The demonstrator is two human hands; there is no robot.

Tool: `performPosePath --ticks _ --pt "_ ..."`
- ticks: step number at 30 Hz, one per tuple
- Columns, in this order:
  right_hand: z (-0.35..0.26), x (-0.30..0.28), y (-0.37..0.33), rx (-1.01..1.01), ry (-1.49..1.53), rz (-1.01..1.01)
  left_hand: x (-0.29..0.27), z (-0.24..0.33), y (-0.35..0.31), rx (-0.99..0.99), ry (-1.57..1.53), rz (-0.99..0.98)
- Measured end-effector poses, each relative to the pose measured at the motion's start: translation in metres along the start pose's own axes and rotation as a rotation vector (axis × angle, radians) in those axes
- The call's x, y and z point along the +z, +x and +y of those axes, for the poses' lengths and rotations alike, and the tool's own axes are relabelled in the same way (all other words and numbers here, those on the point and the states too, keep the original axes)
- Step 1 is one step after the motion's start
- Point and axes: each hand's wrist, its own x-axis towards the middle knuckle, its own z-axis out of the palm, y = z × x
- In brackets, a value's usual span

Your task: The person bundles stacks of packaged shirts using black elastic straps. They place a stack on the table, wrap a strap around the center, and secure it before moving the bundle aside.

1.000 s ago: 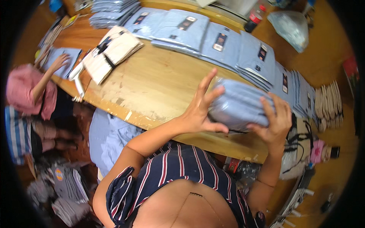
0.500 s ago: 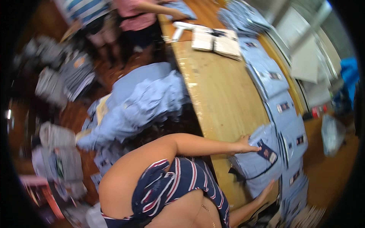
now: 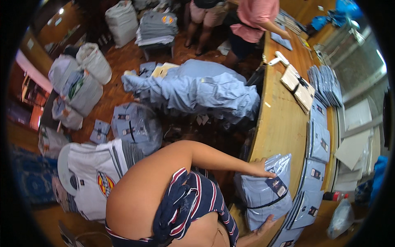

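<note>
A folded light-blue shirt (image 3: 263, 195) in a clear plastic bag, with a dark tag (image 3: 278, 186) and a black strap around it, is between my hands over the near end of the wooden table. My left hand (image 3: 263, 168) grips its far side, thumb lying on top beside the tag. My right hand (image 3: 266, 225) holds the near edge, with part of the fingers hidden beneath the package. Whether its underside touches the table cannot be seen. Just right of it, more bagged blue shirts (image 3: 309, 208) lie in a row of stacks.
A white handheld tool (image 3: 279, 58) and strapped beige bundles (image 3: 297, 85) lie farther up the table (image 3: 284, 123). Left of it is a heap of loose blue garments (image 3: 205, 90). Stuffed sacks (image 3: 84, 92) stand on the floor. A person in pink (image 3: 257, 20) works at the far end.
My view has swung left, showing more of the floor and sacks. My right hand, earlier with fingers stretched beside the package, now grips its near edge. My left hand stays on it.
</note>
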Motion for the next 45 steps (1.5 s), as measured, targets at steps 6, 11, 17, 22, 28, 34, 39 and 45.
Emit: performPosePath --ticks 6,11,17,22,28,34,39,45 --pt "-0.052 0.044 0.017 -0.136 0.227 -0.368 -0.092 -0.051 -0.046 -0.088 -0.892 -0.141" --pt "-0.139 0.159 0.000 -0.324 0.129 -0.603 -0.173 -0.125 -0.132 0.045 -1.134 0.051" --pt "-0.260 0.304 -0.103 -0.520 0.185 -1.290 -0.219 -0.243 -0.244 0.172 -1.741 0.385" --pt "-0.346 0.400 -0.214 -1.026 0.270 -1.710 -0.235 -0.273 -0.348 0.583 -1.652 1.015" --pt "-0.403 0.458 -0.292 -1.339 0.401 -1.563 -0.265 -0.307 -0.440 0.798 -1.485 1.798" --pt "-0.387 0.468 -0.264 -1.329 0.087 -1.529 -0.295 -0.347 -0.519 0.760 -1.204 2.291" --pt "-0.370 0.479 -0.230 -1.350 -0.239 -1.400 -0.322 -0.436 -0.574 0.786 -1.264 2.354" --pt "-0.314 0.490 -0.175 -1.572 -0.851 -1.097 -0.311 -0.560 -0.696 -0.213 -1.524 2.252"
